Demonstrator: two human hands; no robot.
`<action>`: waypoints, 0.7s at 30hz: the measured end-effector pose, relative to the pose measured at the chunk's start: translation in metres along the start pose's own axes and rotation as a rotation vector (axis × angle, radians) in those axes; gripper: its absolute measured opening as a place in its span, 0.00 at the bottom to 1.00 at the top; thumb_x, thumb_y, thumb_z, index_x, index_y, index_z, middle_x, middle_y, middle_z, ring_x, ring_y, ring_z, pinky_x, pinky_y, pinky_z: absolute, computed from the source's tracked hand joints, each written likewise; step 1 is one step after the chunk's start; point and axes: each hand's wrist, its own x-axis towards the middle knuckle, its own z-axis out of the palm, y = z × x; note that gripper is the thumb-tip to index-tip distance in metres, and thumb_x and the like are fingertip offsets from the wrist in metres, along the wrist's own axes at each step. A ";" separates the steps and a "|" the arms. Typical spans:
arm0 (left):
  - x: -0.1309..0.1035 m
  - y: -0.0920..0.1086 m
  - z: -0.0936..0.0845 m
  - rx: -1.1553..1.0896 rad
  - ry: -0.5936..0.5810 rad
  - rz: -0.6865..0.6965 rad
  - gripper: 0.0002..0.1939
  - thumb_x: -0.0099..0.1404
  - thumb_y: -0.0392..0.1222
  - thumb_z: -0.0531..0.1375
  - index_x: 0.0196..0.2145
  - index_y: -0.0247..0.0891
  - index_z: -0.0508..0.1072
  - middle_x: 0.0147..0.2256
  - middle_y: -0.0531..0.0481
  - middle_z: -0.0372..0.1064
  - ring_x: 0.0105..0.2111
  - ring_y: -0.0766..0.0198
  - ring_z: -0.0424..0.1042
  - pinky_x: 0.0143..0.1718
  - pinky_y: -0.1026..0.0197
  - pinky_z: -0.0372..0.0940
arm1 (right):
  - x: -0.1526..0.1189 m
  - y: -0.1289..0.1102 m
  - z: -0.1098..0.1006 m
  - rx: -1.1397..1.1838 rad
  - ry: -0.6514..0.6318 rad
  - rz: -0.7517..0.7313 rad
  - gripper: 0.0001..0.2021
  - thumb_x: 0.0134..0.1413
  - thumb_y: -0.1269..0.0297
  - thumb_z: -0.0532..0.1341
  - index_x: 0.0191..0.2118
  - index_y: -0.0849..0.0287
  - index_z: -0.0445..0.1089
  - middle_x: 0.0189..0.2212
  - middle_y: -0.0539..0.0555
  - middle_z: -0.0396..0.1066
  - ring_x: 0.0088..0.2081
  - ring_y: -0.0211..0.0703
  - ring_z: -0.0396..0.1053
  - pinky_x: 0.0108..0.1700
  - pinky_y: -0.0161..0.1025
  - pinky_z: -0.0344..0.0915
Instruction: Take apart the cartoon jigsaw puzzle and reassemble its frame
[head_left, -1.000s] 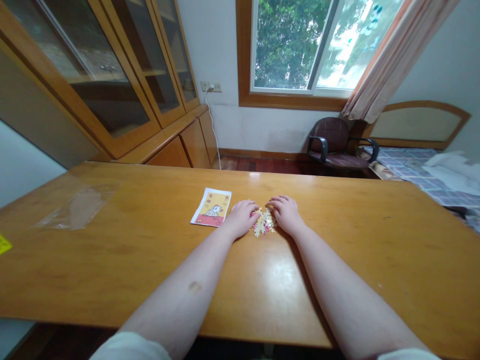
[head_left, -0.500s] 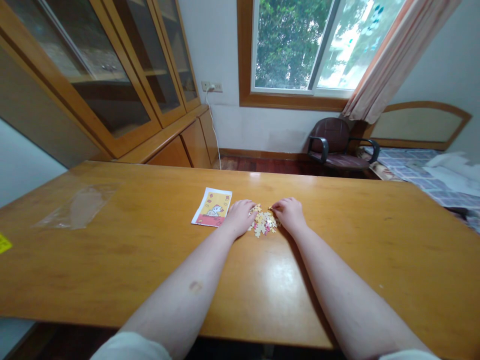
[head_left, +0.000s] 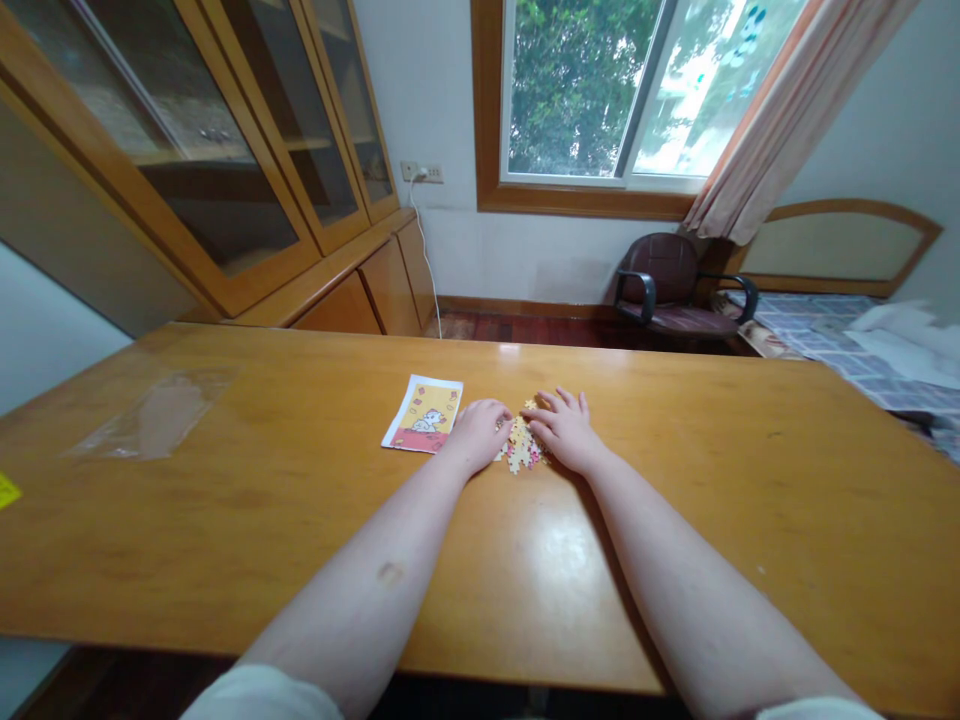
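A small heap of jigsaw puzzle pieces (head_left: pixel 520 445), mostly pale yellow with some pink ones, lies on the wooden table (head_left: pixel 315 540). At its left side is my left hand (head_left: pixel 482 436), fingers curled, with a puzzle piece (head_left: pixel 499 424) showing between thumb and fingertips. My right hand (head_left: pixel 567 430) lies over the right part of the heap, fingers spread and open, partly covering the pieces. Just left of my left hand lies a picture card (head_left: pixel 424 414) with a white cartoon animal on yellow and pink; my hand hides its lower right corner.
A clear plastic bag (head_left: pixel 161 412) lies flat on the table's left side. Something yellow (head_left: pixel 7 490) sits at the left edge. Beyond the table stand a glass-door cabinet (head_left: pixel 300 200), a chair (head_left: pixel 667 285) and a bed (head_left: pixel 847 335).
My right hand has gone from pinched fingers at the heap's right edge to spread fingers, moving slightly left over the pieces. My left hand has hardly moved.
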 end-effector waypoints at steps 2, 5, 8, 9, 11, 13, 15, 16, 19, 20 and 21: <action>0.000 0.000 0.000 -0.001 -0.005 0.003 0.10 0.65 0.41 0.53 0.37 0.39 0.75 0.40 0.46 0.73 0.44 0.59 0.70 0.50 0.57 0.63 | 0.000 0.000 -0.001 -0.001 -0.001 0.011 0.19 0.63 0.52 0.49 0.57 0.41 0.67 0.63 0.52 0.56 0.65 0.58 0.43 0.63 0.66 0.32; 0.001 0.000 -0.001 -0.006 -0.012 0.005 0.11 0.65 0.41 0.53 0.39 0.39 0.75 0.41 0.46 0.73 0.44 0.59 0.70 0.50 0.57 0.63 | 0.000 0.000 -0.002 0.036 0.045 0.039 0.19 0.64 0.54 0.49 0.56 0.45 0.68 0.62 0.52 0.58 0.65 0.56 0.45 0.63 0.64 0.33; 0.000 0.001 -0.002 -0.012 -0.022 0.000 0.12 0.65 0.41 0.53 0.40 0.39 0.75 0.42 0.46 0.73 0.45 0.58 0.69 0.52 0.56 0.63 | 0.001 0.001 -0.002 0.069 0.110 0.097 0.17 0.64 0.57 0.49 0.47 0.47 0.74 0.58 0.52 0.64 0.63 0.54 0.49 0.64 0.62 0.34; 0.000 0.002 -0.002 -0.011 -0.026 0.005 0.12 0.65 0.41 0.53 0.41 0.39 0.75 0.43 0.46 0.73 0.46 0.58 0.69 0.53 0.55 0.62 | 0.002 0.001 -0.001 0.069 0.124 0.119 0.17 0.64 0.57 0.49 0.45 0.47 0.75 0.57 0.52 0.65 0.63 0.54 0.49 0.64 0.62 0.35; -0.002 0.002 -0.002 0.002 -0.035 0.019 0.14 0.65 0.43 0.53 0.45 0.40 0.75 0.48 0.45 0.70 0.51 0.56 0.67 0.56 0.53 0.59 | 0.002 0.001 -0.001 0.051 0.137 0.152 0.17 0.63 0.57 0.49 0.46 0.48 0.75 0.58 0.52 0.64 0.63 0.56 0.49 0.64 0.63 0.34; -0.003 0.003 -0.001 0.032 -0.068 0.020 0.18 0.66 0.48 0.53 0.50 0.42 0.73 0.56 0.44 0.65 0.57 0.52 0.60 0.60 0.48 0.53 | 0.002 0.001 0.000 0.018 0.128 0.164 0.18 0.63 0.56 0.49 0.49 0.48 0.73 0.59 0.53 0.62 0.64 0.58 0.47 0.63 0.65 0.33; -0.005 0.002 0.001 0.062 -0.115 -0.005 0.21 0.66 0.52 0.53 0.55 0.47 0.69 0.61 0.45 0.58 0.62 0.49 0.52 0.63 0.42 0.46 | 0.001 0.001 0.001 -0.015 0.094 0.153 0.19 0.63 0.55 0.49 0.52 0.47 0.71 0.61 0.55 0.59 0.65 0.61 0.44 0.62 0.67 0.33; -0.005 0.002 0.002 0.074 -0.136 -0.021 0.23 0.66 0.53 0.52 0.56 0.49 0.68 0.62 0.45 0.56 0.64 0.48 0.49 0.63 0.40 0.44 | 0.001 0.001 0.001 -0.027 0.073 0.139 0.19 0.63 0.53 0.49 0.55 0.47 0.69 0.62 0.55 0.57 0.65 0.63 0.43 0.62 0.69 0.32; -0.005 0.000 0.004 0.099 -0.144 -0.071 0.26 0.66 0.55 0.51 0.59 0.48 0.64 0.65 0.44 0.51 0.66 0.46 0.45 0.63 0.38 0.39 | 0.001 0.002 0.002 -0.045 0.044 0.106 0.22 0.62 0.50 0.50 0.60 0.45 0.63 0.64 0.57 0.53 0.66 0.64 0.41 0.61 0.70 0.33; -0.005 0.000 0.004 0.108 -0.137 -0.091 0.26 0.66 0.55 0.51 0.60 0.47 0.63 0.65 0.42 0.50 0.66 0.45 0.44 0.63 0.38 0.39 | 0.001 0.002 0.002 -0.045 0.051 0.111 0.23 0.63 0.50 0.50 0.60 0.46 0.63 0.64 0.57 0.53 0.66 0.63 0.41 0.61 0.69 0.33; -0.004 -0.001 0.004 0.116 -0.127 -0.113 0.27 0.66 0.55 0.51 0.60 0.45 0.63 0.65 0.40 0.50 0.65 0.45 0.45 0.63 0.39 0.39 | 0.001 0.002 0.002 -0.042 0.065 0.126 0.22 0.63 0.51 0.49 0.60 0.47 0.64 0.64 0.56 0.55 0.66 0.62 0.42 0.62 0.69 0.33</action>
